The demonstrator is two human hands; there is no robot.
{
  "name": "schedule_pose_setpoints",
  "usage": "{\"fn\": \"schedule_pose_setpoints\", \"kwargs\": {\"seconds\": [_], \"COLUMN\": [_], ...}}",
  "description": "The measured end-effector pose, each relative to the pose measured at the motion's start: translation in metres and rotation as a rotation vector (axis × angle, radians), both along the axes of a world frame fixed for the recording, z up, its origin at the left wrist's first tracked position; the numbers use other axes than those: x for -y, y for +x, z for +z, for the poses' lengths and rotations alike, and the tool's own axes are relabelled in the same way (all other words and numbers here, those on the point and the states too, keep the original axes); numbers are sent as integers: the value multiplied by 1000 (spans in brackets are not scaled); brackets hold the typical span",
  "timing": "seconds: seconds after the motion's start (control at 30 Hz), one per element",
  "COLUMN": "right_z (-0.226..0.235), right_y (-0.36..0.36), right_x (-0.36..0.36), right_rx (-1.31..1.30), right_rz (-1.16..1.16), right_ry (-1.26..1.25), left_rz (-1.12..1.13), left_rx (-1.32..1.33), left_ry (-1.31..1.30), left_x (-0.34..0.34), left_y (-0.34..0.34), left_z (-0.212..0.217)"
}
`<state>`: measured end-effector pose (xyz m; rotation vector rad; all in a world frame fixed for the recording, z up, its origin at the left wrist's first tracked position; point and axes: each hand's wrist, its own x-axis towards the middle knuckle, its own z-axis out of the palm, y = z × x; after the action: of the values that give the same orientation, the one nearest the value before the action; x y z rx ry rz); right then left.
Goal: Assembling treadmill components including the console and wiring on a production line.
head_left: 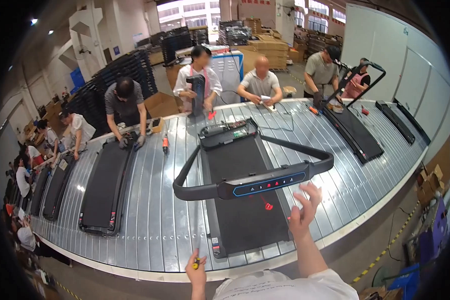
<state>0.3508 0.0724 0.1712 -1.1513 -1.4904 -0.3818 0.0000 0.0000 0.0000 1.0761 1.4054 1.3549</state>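
Observation:
A black treadmill [245,200] lies on the slatted metal conveyor [155,215] in front of me, its handlebar console [265,184] with lit blue and red marks raised across the deck. My right hand [305,207] is lifted just below the console's right end, fingers spread, holding nothing. My left hand [197,267] is low at the conveyor's near edge, closed on a thin tool with a yellow-and-black handle [196,263], its shaft pointing up. A small red piece [268,206] lies on the treadmill belt.
Other treadmills [105,185] [352,131] lie left and right on the conveyor. Several workers stand along the far side, one [126,107] bent over the left treadmill. An orange tool [165,144] rests on the slats. Cardboard boxes [430,182] sit at the right; stacked pallets stand behind.

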Motion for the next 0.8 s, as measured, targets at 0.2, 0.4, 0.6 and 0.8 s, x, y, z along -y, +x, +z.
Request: {"fn": "schedule_pose_setpoints", "kwargs": {"seconds": [0.2, 0.4, 0.6, 0.8], "right_z": [54, 112, 229, 275], "right_y": [-22, -15, 25, 53], "right_x": [-70, -136, -287, -327], "right_rx": [185, 233, 272, 265], "right_rz": [-305, -311, -251, -232], "right_ry": [76, 125, 158, -149], "left_rz": [-590, -825, -750, -801], "left_rx": [-881, -1061, -950, -924], "left_ry": [-57, -187, 19, -143], "left_x": [-52, -69, -98, -117], "left_y": [50, 60, 89, 136], "left_z": [-21, -37, -33, -5]}}
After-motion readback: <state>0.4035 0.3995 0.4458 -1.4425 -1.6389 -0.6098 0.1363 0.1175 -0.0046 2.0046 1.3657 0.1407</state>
